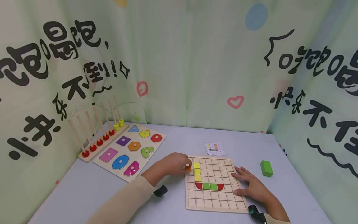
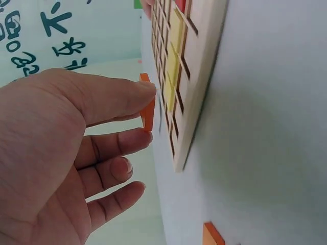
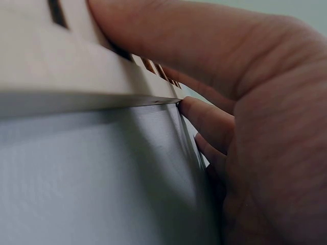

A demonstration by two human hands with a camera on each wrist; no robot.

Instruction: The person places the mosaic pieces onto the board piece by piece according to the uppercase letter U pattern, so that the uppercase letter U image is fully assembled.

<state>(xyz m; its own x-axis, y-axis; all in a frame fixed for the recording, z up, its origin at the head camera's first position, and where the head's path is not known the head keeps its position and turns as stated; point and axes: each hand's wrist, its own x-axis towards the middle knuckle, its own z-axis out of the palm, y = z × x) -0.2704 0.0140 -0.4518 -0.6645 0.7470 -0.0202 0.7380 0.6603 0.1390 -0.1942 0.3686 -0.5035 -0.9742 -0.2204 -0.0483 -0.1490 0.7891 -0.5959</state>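
Between thumb and index finger, my left hand (image 1: 174,164) pinches a small orange block (image 2: 148,116) at the left edge of the wooden grid board (image 1: 216,204). The other fingers are loosely bent in the left wrist view. On the board, a column of yellow squares (image 1: 197,171) stands above a row with two green squares (image 1: 209,186) between red rounded pieces (image 1: 220,187). My right hand (image 1: 253,186) rests against the board's right edge with fingers spread. Its thumb (image 3: 168,35) lies over the rim in the right wrist view.
Behind the board lies a small pattern card (image 1: 214,148). A green block (image 1: 266,168) sits to the right. At left are a shape puzzle board (image 1: 124,154) and a peg rack with beads (image 1: 92,147). Another orange piece (image 2: 212,234) lies on the table.
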